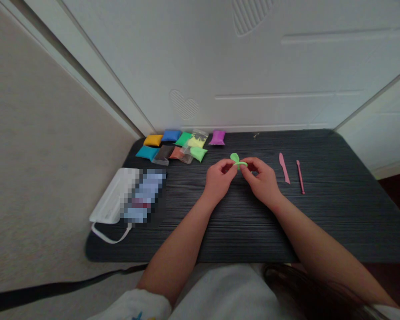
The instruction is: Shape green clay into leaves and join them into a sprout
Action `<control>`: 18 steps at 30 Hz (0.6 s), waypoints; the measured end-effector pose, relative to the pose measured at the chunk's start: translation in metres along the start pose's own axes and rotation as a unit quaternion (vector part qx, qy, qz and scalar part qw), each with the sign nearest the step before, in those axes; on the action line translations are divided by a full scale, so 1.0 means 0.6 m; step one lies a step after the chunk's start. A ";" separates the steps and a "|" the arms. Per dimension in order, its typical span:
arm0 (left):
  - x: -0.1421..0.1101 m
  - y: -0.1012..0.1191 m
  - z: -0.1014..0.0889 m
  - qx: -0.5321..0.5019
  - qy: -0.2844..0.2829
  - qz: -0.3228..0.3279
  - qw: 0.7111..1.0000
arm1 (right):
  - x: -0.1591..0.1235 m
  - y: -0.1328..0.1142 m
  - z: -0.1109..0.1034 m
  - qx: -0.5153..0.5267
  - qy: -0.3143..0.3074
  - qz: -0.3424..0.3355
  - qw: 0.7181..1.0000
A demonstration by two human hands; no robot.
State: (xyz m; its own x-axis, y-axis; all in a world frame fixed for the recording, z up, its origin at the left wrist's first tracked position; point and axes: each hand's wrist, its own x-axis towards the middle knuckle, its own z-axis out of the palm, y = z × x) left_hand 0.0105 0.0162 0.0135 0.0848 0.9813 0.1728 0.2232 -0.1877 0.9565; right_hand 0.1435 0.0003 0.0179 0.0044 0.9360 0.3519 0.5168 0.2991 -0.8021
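Observation:
A light green piece of modelling clay [234, 157] is held between my two hands over the dark table. One rounded, leaf-like part of it sticks up, and a thin strip runs across between my fingertips. My left hand [219, 178] pinches it from the left with thumb and forefinger. From the right, my right hand [262, 180] grips the same piece, its fingers curled. Parts of the clay are hidden behind my fingers. To the right of my right hand lie a pink plastic clay knife [284, 168] and a thin pink stick tool [300, 177].
Several colored clay packets lie at the back left, among them a blue packet [171, 135], a teal packet [147, 153] and a purple packet [218, 137]. A white face mask [115, 195] and a blurred-out flat object [146, 195] rest at the left. A white door [270, 75] stands behind the table [240, 231].

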 end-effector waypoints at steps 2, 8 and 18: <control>0.000 0.000 -0.001 -0.014 -0.005 0.000 1.000 | 0.000 0.000 0.000 -0.001 0.001 0.005 1.000; 0.000 -0.001 -0.001 -0.008 -0.003 0.008 1.000 | 0.001 0.002 0.001 0.011 0.001 0.015 1.000; -0.002 0.000 0.000 -0.007 0.005 0.006 1.000 | -0.001 -0.005 -0.001 0.009 0.001 0.009 1.000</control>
State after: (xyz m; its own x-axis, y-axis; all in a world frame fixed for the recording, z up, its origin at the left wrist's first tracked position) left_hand 0.0102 0.0149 0.0135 0.0787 0.9793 0.1865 0.2077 -0.1991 0.9577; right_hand 0.1427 -0.0012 0.0204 0.0149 0.9410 0.3382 0.5007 0.2857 -0.8171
